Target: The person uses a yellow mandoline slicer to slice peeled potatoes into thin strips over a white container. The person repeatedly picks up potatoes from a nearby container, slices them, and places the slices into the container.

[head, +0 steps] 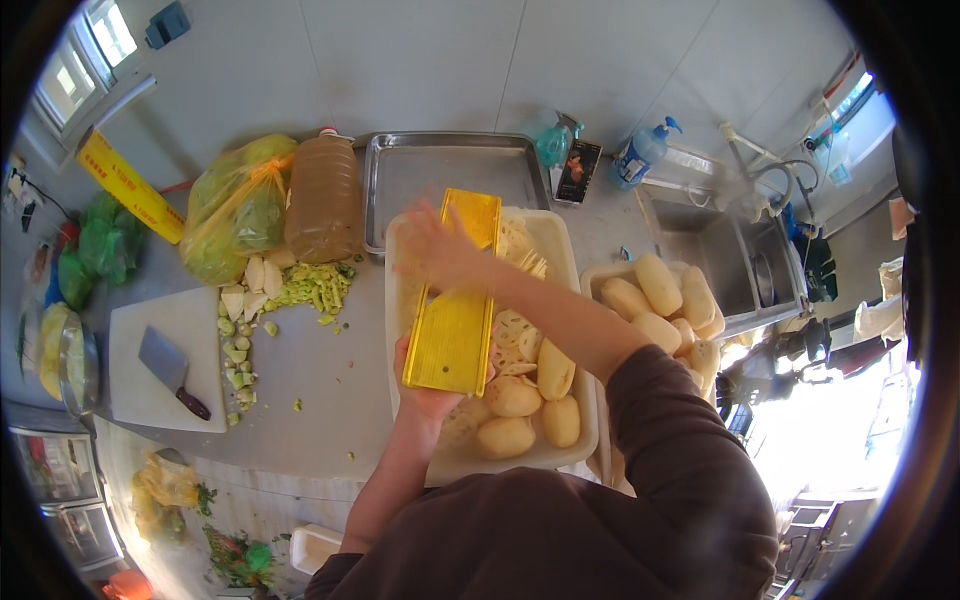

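Observation:
My left hand (pixel 431 394) grips the lower end of a yellow mandoline slicer (pixel 452 341), which slants over a white plastic tub (pixel 589 427). My right hand (pixel 439 244), blurred, is over the slicer's upper half; its fingers look spread to the left of it, and whether it holds anything is unclear. Inside the tub lie round slices with holes, like lotus root (pixel 512 330), and whole peeled lotus root pieces (pixel 506 437). More pale pieces (pixel 658 285) fill a second tub (pixel 591 279) on the right.
Behind the tub stands a metal tray (pixel 450 166); a phone (pixel 579 172) and pump bottle (pixel 639 156) are right of it, near a sink (pixel 697 232). On the left are a cleaver (pixel 163 360) on a white board (pixel 131 322), chopped green vegetable (pixel 319 289), a brown jug (pixel 324 199) and bags (pixel 217 202).

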Tool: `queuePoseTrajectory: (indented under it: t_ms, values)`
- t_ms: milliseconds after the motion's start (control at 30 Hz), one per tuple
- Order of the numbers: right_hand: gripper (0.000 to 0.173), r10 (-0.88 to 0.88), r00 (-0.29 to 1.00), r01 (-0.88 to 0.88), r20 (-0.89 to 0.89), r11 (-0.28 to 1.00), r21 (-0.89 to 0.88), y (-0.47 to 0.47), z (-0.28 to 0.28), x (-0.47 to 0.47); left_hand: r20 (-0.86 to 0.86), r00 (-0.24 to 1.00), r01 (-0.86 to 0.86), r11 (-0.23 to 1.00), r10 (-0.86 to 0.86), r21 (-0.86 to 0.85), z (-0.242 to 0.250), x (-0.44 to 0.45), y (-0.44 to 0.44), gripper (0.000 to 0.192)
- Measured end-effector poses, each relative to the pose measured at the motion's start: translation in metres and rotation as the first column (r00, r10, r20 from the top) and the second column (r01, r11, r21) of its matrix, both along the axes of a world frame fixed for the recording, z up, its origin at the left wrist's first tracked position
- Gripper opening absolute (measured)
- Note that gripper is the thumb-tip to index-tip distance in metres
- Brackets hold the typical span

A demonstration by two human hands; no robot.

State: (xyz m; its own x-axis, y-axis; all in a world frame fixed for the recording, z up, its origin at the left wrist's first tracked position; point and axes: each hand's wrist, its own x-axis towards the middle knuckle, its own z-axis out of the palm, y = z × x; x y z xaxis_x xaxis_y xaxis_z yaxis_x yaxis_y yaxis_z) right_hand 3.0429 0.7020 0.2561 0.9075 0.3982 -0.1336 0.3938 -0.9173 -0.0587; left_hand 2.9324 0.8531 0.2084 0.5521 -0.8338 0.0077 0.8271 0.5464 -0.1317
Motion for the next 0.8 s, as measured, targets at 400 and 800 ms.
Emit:
queuePoseTrajectory:
  t_ms: [400, 800]
  values:
    - [0.063, -0.354, 0.935, 0.332, 0.033, 0.902, 0.277, -0.027, -0.022, 0.037, -0.034, 0.999, 0.016, 0.998, -0.018, -0.06, 0.011, -0.005, 0.001, 0.078]
    - [0.057, -0.369, 0.915, 0.19, 0.163, 0.75, 0.633, 0.032, 0.001, -0.148, 0.006, 0.982, -0.177, 0.909, 0.188, 0.377, 0.017, -0.008, 0.001, 0.056]
